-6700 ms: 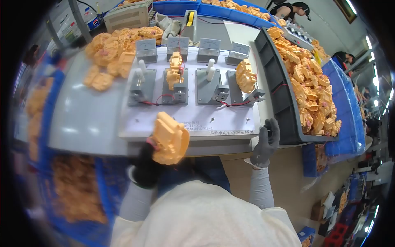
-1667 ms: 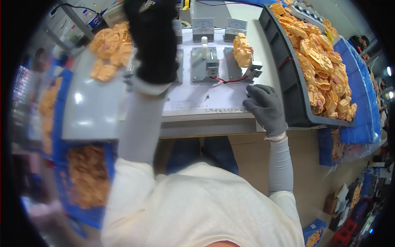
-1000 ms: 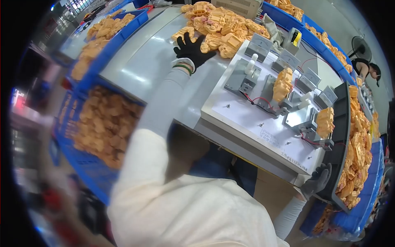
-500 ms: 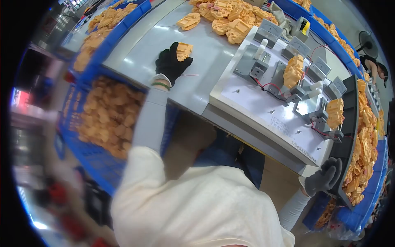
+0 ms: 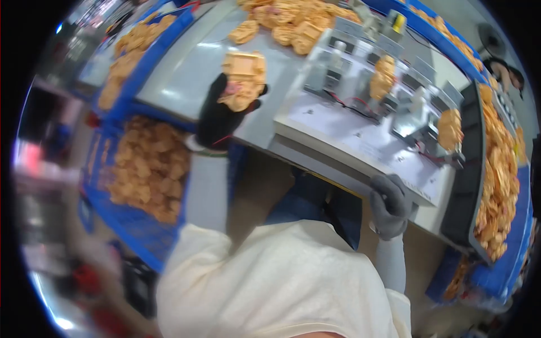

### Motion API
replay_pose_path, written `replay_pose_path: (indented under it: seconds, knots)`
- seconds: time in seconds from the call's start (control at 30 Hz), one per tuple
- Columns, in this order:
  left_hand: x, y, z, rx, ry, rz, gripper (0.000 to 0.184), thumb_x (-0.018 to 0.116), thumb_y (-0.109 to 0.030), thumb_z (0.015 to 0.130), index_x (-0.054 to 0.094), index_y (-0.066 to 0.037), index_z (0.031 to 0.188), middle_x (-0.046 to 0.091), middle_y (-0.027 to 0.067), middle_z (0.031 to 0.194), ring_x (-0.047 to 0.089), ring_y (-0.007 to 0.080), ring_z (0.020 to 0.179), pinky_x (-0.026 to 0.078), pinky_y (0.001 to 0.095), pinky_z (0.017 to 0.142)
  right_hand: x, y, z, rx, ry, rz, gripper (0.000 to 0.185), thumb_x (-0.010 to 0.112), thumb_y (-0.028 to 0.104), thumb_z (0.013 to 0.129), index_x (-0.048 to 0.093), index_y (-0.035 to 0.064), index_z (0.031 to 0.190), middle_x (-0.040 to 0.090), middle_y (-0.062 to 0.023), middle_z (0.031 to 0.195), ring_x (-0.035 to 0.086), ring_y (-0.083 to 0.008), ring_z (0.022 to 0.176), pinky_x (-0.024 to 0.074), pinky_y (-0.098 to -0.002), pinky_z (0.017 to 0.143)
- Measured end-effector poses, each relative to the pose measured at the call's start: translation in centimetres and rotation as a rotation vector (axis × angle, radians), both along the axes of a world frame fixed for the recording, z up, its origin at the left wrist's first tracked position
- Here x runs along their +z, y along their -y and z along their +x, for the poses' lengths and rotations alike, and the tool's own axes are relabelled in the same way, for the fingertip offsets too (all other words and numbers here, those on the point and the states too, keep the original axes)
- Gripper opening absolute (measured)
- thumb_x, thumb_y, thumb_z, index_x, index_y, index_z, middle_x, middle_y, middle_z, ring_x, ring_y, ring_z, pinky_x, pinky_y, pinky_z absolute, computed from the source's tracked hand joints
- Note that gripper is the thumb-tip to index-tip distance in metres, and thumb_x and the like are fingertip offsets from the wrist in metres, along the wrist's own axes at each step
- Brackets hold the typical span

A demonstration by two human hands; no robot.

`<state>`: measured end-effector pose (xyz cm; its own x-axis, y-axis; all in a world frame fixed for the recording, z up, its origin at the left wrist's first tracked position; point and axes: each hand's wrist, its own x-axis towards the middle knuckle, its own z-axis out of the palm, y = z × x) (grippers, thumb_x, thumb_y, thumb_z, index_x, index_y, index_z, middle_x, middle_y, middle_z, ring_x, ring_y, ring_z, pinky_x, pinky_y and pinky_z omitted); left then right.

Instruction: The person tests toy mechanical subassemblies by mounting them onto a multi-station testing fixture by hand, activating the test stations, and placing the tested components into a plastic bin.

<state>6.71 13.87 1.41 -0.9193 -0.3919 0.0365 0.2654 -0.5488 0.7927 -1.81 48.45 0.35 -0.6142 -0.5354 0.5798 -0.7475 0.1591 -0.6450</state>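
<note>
The fingers of the left hand (image 5: 217, 115), in a black glove, are wrapped around an orange housing (image 5: 245, 70) at the upper left of the frame, gripping its lower end. Its long axis runs roughly up and down the frame, the squared end standing clear above the fingers (a pinkish patch shows near the palm). The right hand (image 5: 389, 207), grey-gloved and well apart from the housing, is at the white board's near edge, fingers curled; whether they hold anything I cannot tell.

Rightward of the held housing lies the white board (image 5: 329, 121), its leftmost grey fixture (image 5: 316, 84) nearest the left hand. A second housing (image 5: 383, 79) and a third housing (image 5: 450, 129) sit at fixtures farther right. Above the left hand, a loose housing (image 5: 244, 32) rests on the bench (image 5: 180, 76), just beside a heap of housings (image 5: 293, 22).
</note>
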Motion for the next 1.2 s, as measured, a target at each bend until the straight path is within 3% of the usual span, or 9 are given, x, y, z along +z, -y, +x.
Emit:
replay_pose_path:
  seconds: [0.13,0.23,0.33,0.53,0.6,0.7,0.83,1.03,1.2]
  knots:
    - [0.1,0.2,1.3,-0.091,-0.185,0.149,0.053,0.049,-0.037,0.089,0.037,-0.001,0.126,0.052,0.0191,0.112,0.056,0.0313,0.101,0.050,0.0345,0.079,-1.0,-1.3,-0.3,0.039,0.035,-0.012,0.025,0.058,-0.010,0.064,0.061,-0.0004,0.087,0.060,-0.0103,0.078,0.057,-0.0192,0.066,0.0440,-0.0271,0.058]
    - [-2.9,1.2,1.5,0.646,0.110,-1.158,0.053,0.053,-0.033,0.088,0.037,0.000,0.126,0.052,0.0191,0.113,0.054,0.0323,0.103,0.050,0.0384,0.081,-0.8,-1.4,-0.4,0.041,-0.001,-0.026,0.025,0.060,-0.010,0.065,0.061,0.0007,0.088,0.060,-0.0101,0.077,0.057,-0.0200,0.066,0.0440,-0.0273,0.057]
    - [-0.7,-0.4,1.1,0.643,0.011,-0.239,0.047,0.051,-0.031,0.087,0.039,0.000,0.120,0.050,0.0170,0.104,0.057,0.0226,0.076,0.051,0.0272,0.054,-0.1,-0.5,-1.4,0.044,-0.088,-0.002,0.028,0.064,-0.008,0.064,0.061,0.0018,0.091,0.060,-0.0101,0.078,0.058,-0.0212,0.065,0.0450,-0.0281,0.058]
    - [1.7,-5.1,0.4,0.083,-0.347,0.316,0.024,0.051,-0.021,0.084,0.052,-0.002,0.098,0.057,0.0074,0.085,0.056,0.0174,0.065,0.047,0.0279,0.059,0.6,4.8,-4.1,-0.209,-0.015,0.063,0.021,0.065,0.003,0.069,0.062,0.0042,0.090,0.060,-0.0093,0.081,0.058,-0.0233,0.070,0.0464,-0.0308,0.062]
    - [-0.2,-3.3,-0.5,-0.305,-0.542,0.449,0.012,0.050,-0.013,0.081,0.052,-0.004,0.088,0.051,0.0021,0.074,0.048,0.0107,0.054,0.040,0.0232,0.048,0.2,5.3,-4.8,-0.144,-0.137,0.207,0.016,0.065,0.010,0.072,0.063,0.0055,0.087,0.060,-0.0095,0.083,0.057,-0.0264,0.075,0.0465,-0.0344,0.066]
    - [-0.7,-5.2,-2.2,-0.937,-0.588,1.365,0.008,0.053,-0.002,0.077,0.046,-0.006,0.077,0.046,-0.0005,0.069,0.037,0.0064,0.040,0.034,0.0172,0.039,-0.1,5.1,-5.2,-0.115,-0.088,0.202,0.016,0.065,0.013,0.072,0.063,0.0063,0.086,0.060,-0.0096,0.083,0.057,-0.0280,0.077,0.0463,-0.0364,0.068]
    - [0.6,-9.3,-1.3,0.210,-0.133,0.035,0.033,0.047,-0.023,0.086,0.047,0.003,0.107,0.056,0.0111,0.091,0.058,0.0176,0.075,0.050,0.0276,0.063,0.1,4.8,-5.0,-0.088,-0.091,0.177,0.022,0.066,0.013,0.071,0.062,0.0065,0.091,0.060,-0.0095,0.082,0.057,-0.0282,0.076,0.0470,-0.0357,0.066]
    - [-1.8,-8.9,-3.6,-0.357,-0.249,-0.362,0.069,0.065,-0.039,0.077,0.036,-0.001,0.127,0.049,0.0170,0.120,0.054,0.0266,0.105,0.047,0.0386,0.088,-0.1,3.4,-5.1,-0.014,0.100,-0.104,0.019,0.067,0.007,0.071,0.063,0.0039,0.089,0.060,-0.0081,0.076,0.056,-0.0179,0.059,0.0455,-0.0268,0.053]
    - [-3.2,-8.8,-4.4,-0.298,-0.164,-0.300,0.058,0.062,-0.027,0.081,0.036,-0.007,0.129,0.051,0.0170,0.117,0.059,0.0267,0.097,0.053,0.0409,0.078,-0.2,2.7,-5.1,0.003,0.181,-0.216,0.013,0.066,0.006,0.071,0.064,0.0026,0.083,0.060,-0.0082,0.071,0.055,-0.0170,0.056,0.0443,-0.0260,0.051]
